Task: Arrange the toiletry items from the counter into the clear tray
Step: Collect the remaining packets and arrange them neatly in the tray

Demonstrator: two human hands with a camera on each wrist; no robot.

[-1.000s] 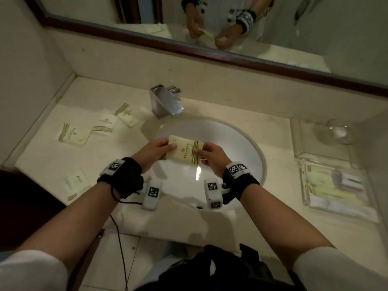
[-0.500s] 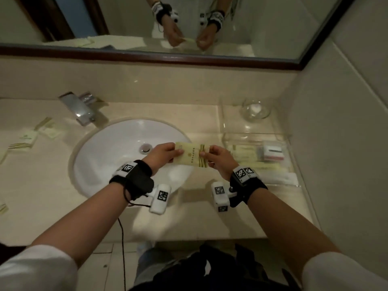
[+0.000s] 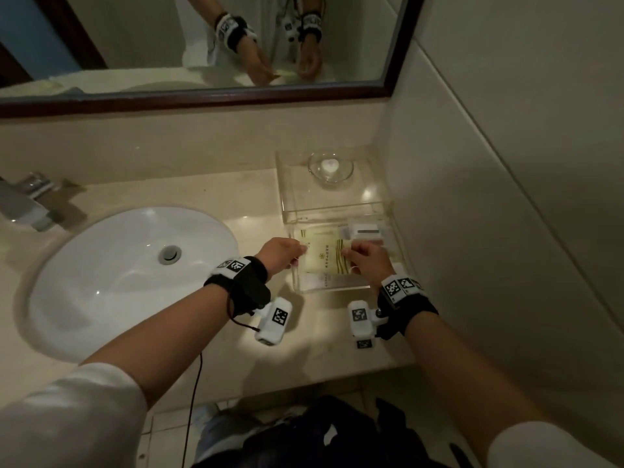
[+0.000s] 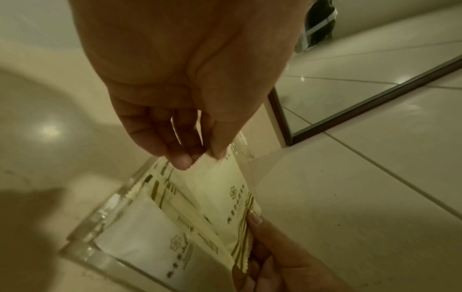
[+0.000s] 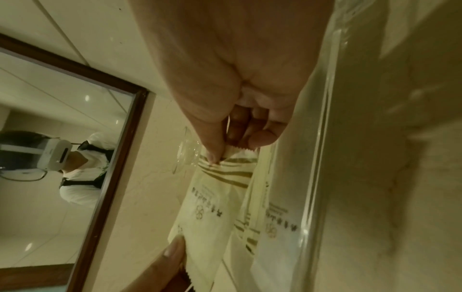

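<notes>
A cream sachet (image 3: 322,256) with gold stripes hangs just over the clear tray (image 3: 332,288) at the counter's right end. My left hand (image 3: 282,254) pinches its left edge between thumb and fingertips (image 4: 183,161). My right hand (image 3: 364,256) pinches the striped right edge (image 5: 225,158). The same sachet (image 4: 222,191) shows in the left wrist view, above other sachets (image 4: 150,243) lying flat in the tray. A small white box (image 3: 366,231) sits at the tray's far right corner.
A second clear tray (image 3: 287,184) behind holds a glass dish (image 3: 331,167) with a white soap. The white sink (image 3: 101,282) lies to the left, with the chrome faucet (image 3: 23,201) at the far left. A tiled wall (image 3: 506,197) stands close on the right, a mirror (image 3: 202,45) behind.
Both hands carried the sachet rightward from above the sink to over the clear tray, and lower. The view swung right; the sachets on the left counter are out of sight.
</notes>
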